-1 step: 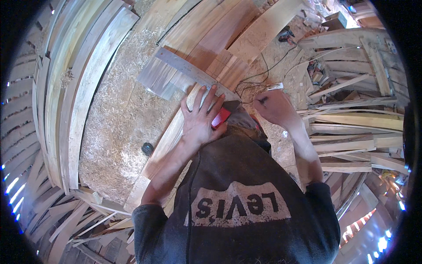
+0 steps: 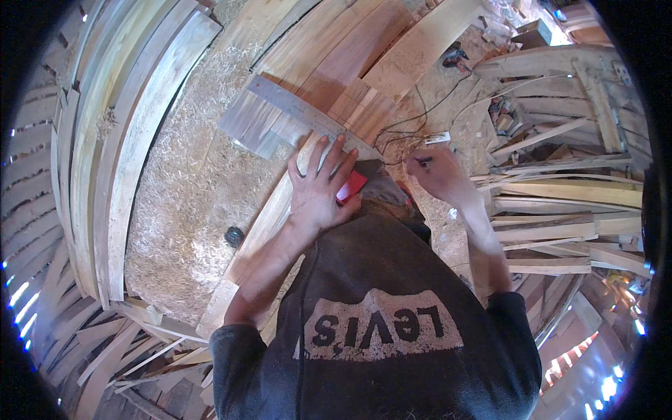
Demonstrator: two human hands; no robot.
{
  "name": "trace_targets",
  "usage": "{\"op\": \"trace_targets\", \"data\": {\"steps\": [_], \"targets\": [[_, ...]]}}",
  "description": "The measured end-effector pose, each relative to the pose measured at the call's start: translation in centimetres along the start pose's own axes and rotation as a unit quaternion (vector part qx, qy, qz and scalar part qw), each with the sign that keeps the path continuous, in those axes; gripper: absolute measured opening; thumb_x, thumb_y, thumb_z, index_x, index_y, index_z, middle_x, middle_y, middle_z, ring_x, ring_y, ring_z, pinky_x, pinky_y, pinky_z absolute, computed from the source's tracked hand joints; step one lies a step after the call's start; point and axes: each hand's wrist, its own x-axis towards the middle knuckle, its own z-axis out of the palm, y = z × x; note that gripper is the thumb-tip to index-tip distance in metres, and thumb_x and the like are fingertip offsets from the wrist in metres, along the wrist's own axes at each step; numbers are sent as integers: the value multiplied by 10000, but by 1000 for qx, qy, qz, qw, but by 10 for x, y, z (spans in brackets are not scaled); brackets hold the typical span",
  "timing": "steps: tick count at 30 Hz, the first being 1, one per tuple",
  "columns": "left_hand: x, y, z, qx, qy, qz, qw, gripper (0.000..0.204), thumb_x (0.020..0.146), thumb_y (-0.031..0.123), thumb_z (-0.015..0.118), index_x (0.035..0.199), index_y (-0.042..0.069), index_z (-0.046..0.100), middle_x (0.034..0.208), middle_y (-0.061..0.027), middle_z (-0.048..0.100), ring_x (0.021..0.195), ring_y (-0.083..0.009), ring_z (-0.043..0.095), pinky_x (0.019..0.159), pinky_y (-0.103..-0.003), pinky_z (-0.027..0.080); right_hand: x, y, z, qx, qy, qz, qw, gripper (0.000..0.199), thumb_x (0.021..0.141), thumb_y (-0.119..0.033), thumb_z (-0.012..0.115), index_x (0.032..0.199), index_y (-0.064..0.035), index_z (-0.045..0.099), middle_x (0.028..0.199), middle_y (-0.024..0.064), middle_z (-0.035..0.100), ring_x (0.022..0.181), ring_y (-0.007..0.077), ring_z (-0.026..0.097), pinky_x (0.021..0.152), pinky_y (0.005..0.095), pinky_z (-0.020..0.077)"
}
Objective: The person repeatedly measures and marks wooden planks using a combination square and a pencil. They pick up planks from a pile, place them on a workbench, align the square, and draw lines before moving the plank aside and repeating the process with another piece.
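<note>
My left hand (image 2: 315,192) lies with fingers spread on a narrow pale board (image 2: 255,227), its fingertips at the lower edge of a long grey metal straightedge (image 2: 297,108). That straightedge lies slantwise across several joined planks (image 2: 336,56). Beside the left thumb is a red object (image 2: 352,185), partly hidden, whose kind I cannot tell. Off to the right, my right hand (image 2: 448,178) is raised apart from the boards, its fingers curled around a small dark thing (image 2: 424,163) too small to name.
Long boards (image 2: 133,140) stand in a row at the left. Wood shavings (image 2: 189,175) cover the floor. A black cable (image 2: 423,115) runs to a power tool (image 2: 455,56) at the upper right. Stacked offcuts (image 2: 553,227) lie at the right, and a dark round object (image 2: 234,236) rests near the narrow board.
My right hand has turned slightly and its fingers have shifted around the small dark thing. The left hand and the straightedge have stayed put.
</note>
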Motion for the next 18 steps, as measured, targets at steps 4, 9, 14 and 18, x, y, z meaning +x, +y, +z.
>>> {"op": "trace_targets", "data": {"steps": [4, 9, 14, 18], "targets": [[-12, -10, 12, -16, 35, 6, 999, 918, 787, 591, 767, 1585, 212, 517, 1726, -92, 355, 1603, -325, 285, 1227, -725, 114, -8, -10, 78, 391, 10, 155, 907, 523, 1005, -448, 730, 1321, -33, 706, 1262, 186, 713, 1232, 289, 648, 1030, 431, 522], [-35, -17, 17, -75, 74, -4, 994, 867, 927, 663, 646, 1639, 214, 439, 1758, -61, 301, 1651, -256, 185, 1285, -702, 17, -15, -8, 142, 385, 23, 7, 923, 427, 1032, -268, 745, 1357, -21, 619, 1243, 121, 700, 1093, 230, 710, 928, 380, 616], [-122, -29, 11, 6, 67, -125, 990, 844, 1016, 639, 528, 1676, 147, 341, 1774, -78, 251, 1655, -254, 161, 1299, -671, 3, -49, -30, 69, 475, 185, -23, 860, 417, 1012, -123, 746, 1385, 1, 605, 1272, 117, 700, 1130, 215, 704, 964, 377, 607], [-246, -29, 10, 153, -3, -387, 909, 716, 1091, 526, 468, 1666, 116, 347, 1740, -147, 311, 1635, -303, 231, 1290, -687, 39, -9, -57, -22, 402, 170, -177, 882, 468, 988, -65, 755, 1422, -8, 587, 1318, 137, 694, 1177, 225, 696, 1038, 387, 568]]}}
